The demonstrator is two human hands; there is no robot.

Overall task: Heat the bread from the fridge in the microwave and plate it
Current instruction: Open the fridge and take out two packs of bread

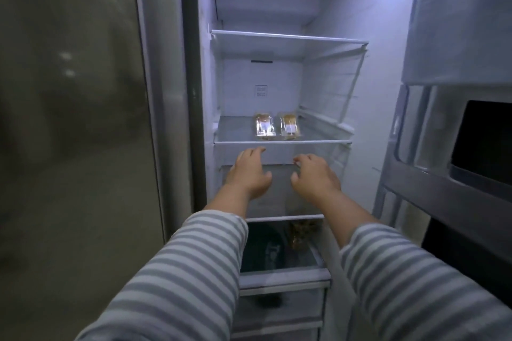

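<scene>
— So where's the bread?
— Two wrapped bread packs [278, 127] lie side by side on the fridge shelf [282, 143].
— And the hands?
— Left hand [250, 171] and right hand [315, 177] hover below it, fingers released, holding nothing.

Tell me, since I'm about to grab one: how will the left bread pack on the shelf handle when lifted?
The left bread pack looks wrapped in clear glossy plastic, so it may be a bit slippery and crinkly. It is probably light for its size and likely squashes under a firm squeeze. Lying flat on the shelf, it should slide rather than roll.
</scene>
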